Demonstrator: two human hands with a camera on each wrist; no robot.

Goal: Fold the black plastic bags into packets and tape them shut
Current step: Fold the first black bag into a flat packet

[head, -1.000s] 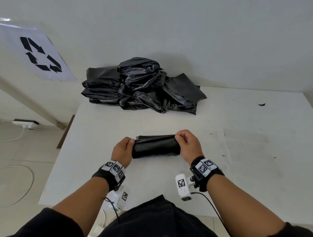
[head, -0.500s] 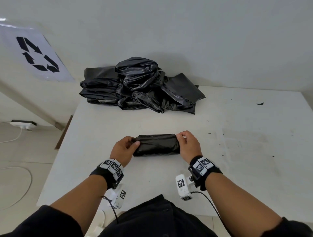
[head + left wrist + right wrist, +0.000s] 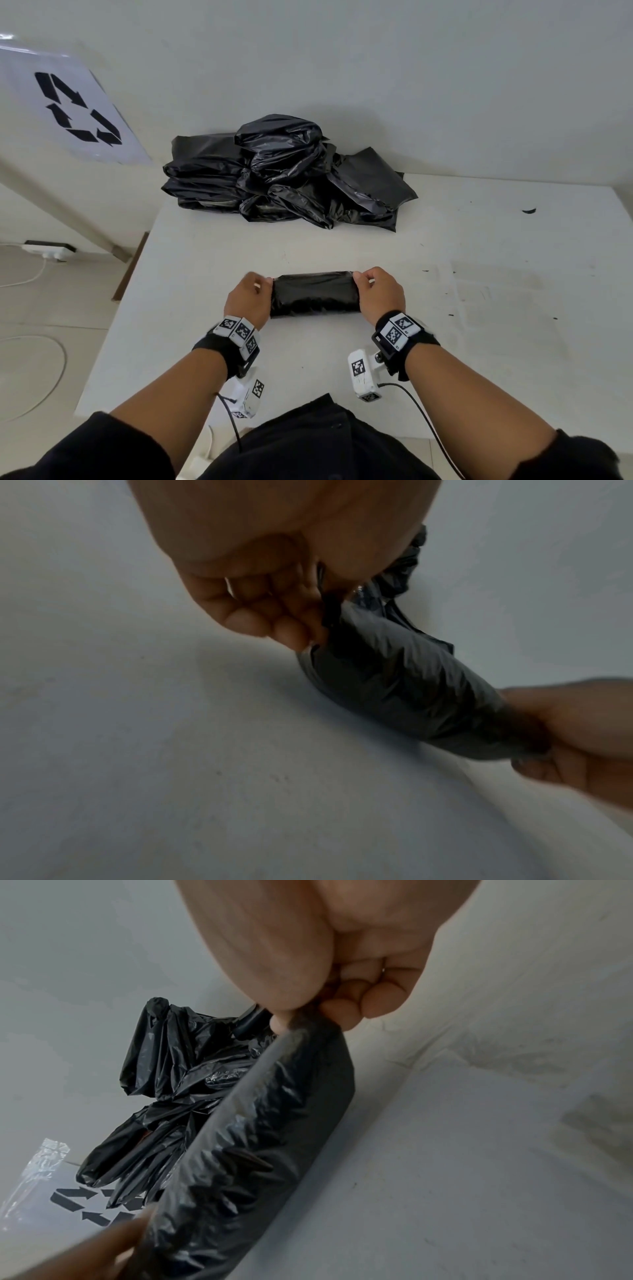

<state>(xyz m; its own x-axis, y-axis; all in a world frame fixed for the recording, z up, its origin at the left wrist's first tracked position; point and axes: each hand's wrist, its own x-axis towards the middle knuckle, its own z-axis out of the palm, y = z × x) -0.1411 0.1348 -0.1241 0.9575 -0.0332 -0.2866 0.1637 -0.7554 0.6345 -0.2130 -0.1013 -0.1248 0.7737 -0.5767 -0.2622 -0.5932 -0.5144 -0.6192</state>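
Packet (image 3: 315, 294) of folded black plastic on the table (image 3: 479, 342), well apart from the pile of bags (image 3: 284, 174) at the far edge. Left hand (image 3: 247, 300) pinching its left end, right hand (image 3: 380, 295) pinching its right end, fingers curled.

No readable words, brands or numbers are being shown; only a black recycling symbol of chasing arrows (image 3: 77, 108) is being displayed on a white sheet (image 3: 113, 144) fixed to the wall at left.
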